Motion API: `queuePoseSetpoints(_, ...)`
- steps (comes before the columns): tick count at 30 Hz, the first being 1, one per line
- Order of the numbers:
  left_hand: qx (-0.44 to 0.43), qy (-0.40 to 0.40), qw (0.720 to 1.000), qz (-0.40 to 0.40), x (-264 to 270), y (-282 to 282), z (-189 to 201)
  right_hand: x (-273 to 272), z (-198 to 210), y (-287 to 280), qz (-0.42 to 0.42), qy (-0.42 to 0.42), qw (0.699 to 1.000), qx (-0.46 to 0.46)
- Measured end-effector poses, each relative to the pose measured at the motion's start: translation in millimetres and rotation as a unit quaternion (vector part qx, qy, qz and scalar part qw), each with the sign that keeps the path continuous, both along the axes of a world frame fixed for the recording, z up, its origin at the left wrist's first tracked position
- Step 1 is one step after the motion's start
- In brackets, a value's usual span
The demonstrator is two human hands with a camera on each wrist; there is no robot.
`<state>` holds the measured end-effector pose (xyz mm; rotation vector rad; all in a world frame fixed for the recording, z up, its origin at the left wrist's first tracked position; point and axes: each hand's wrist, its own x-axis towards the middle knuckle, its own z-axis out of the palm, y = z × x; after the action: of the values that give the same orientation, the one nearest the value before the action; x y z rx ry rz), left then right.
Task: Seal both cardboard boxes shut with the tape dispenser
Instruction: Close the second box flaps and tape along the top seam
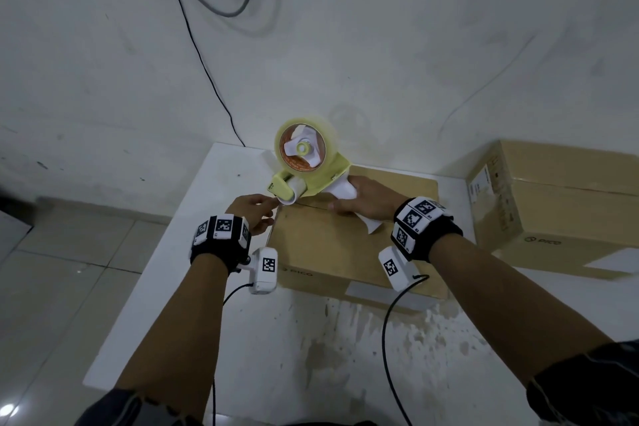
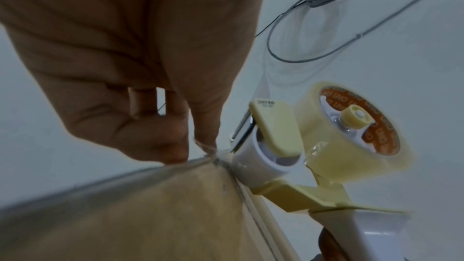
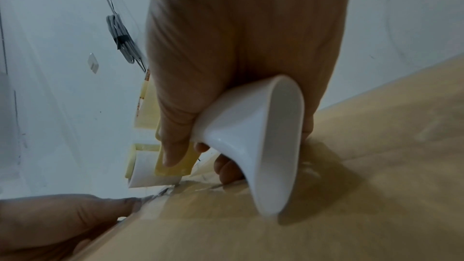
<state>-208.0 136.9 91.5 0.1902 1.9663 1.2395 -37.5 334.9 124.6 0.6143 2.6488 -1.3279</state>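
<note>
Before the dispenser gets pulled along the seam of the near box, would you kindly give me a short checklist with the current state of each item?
1. Right hand grips the tape dispenser by its white handle: ok.
2. Dispenser roller sits at the left end of the near box, on the seam: ok.
3. Left hand pinches the tape end at the box's corner edge: ok.
4. Tape end actually stuck to the cardboard: cannot tell.
5. Flaps of the near box lie flat and closed: ok.
6. Second box already taped: cannot tell.
</note>
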Motion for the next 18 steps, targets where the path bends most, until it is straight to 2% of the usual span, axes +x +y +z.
queuePoseSetpoints(7, 0.032, -0.048, 0.998, 0.012, -2.7, 2.8, 6.3, 0.2, 5.4, -0.6, 0.007, -0.004, 1.000, 0.004)
queuePoseSetpoints(12, 0.121, -0.168, 0.976, 0.065, -1.8, -0.7, -1.5, 0.4, 11.0, -1.8, 0.009, -0.011, 1.000, -0.008)
queuePoseSetpoints(15, 0.128, -0.165, 0.977, 0.047, -1.5, -2.9, -1.2, -0.2, 11.6, -0.6, 0.008, -0.018, 1.000, -0.009)
queuePoseSetpoints(18, 0.095, -0.150, 0.984, 0.019, -0.9, -2.3, 0.9, -1.0, 10.3, 0.3, 0.009, -0.023, 1.000, -0.005)
